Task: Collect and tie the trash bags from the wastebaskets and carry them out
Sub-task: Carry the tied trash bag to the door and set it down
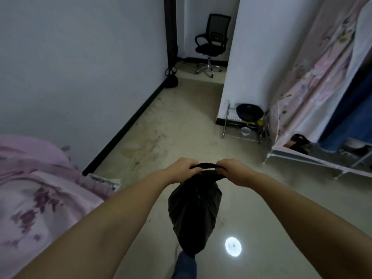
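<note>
Head view, and both arms are stretched out over the floor (181,121). The left hand (182,170) has its fingers curled tight around one twisted end of the black bag (194,210), knuckles up. The right hand (233,171) does the same on the other end, fingers wrapped round the plastic. Between the two fists runs a short black strand of the bag's top, pulled taut (whether it is knotted, I cannot tell). The bag hangs straight below the hands, full and rounded, clear of the floor, its bottom tip over a blue trouser leg (184,266).

Left of the left hand lies a bed (40,190) with a pink flowered cover. Just right of the bag's lower end, a round glare (233,246) shines on the floor. Beyond the right hand stands a small wire rack (241,135) with a dark pan (249,112) on top, and right of that a fabric wardrobe (314,81) with a pink print. Far ahead of both hands, past the wall corner, sits a black chair (212,43). A second dark bag (171,78) rests against the wall ahead, left of the chair.
</note>
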`<action>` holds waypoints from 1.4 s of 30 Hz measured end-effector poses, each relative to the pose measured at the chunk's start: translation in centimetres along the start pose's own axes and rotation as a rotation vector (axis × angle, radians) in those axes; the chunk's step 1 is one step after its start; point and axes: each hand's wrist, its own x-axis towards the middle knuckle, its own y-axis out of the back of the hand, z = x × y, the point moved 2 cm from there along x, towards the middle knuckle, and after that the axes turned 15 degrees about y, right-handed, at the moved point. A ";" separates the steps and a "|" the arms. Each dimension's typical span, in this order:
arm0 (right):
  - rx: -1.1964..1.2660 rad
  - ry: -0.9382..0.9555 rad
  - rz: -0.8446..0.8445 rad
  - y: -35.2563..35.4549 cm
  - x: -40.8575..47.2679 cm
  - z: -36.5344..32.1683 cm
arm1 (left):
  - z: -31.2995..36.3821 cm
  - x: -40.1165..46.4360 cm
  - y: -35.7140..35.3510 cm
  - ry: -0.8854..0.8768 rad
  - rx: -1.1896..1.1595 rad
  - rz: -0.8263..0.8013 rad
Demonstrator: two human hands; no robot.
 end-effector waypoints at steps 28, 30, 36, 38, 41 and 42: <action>-0.029 0.205 -0.088 25.9 58.7 39.9 | -2.9 63.7 34.3 0.162 -0.066 0.108; -0.029 0.231 -0.102 27.1 63.3 42.2 | -4.2 68.1 36.6 0.160 -0.069 0.106; -0.001 0.181 -0.102 30.1 78.0 49.4 | -8.8 82.2 44.0 0.136 -0.069 0.067; 0.025 0.144 -0.104 31.2 82.3 51.3 | -10.0 86.5 46.9 0.129 -0.037 0.034; 0.045 0.114 -0.081 33.6 88.6 53.9 | -11.0 92.7 52.0 0.103 -0.024 0.011; 0.050 0.105 -0.070 34.4 90.6 54.7 | -11.4 94.7 53.5 0.101 -0.016 0.007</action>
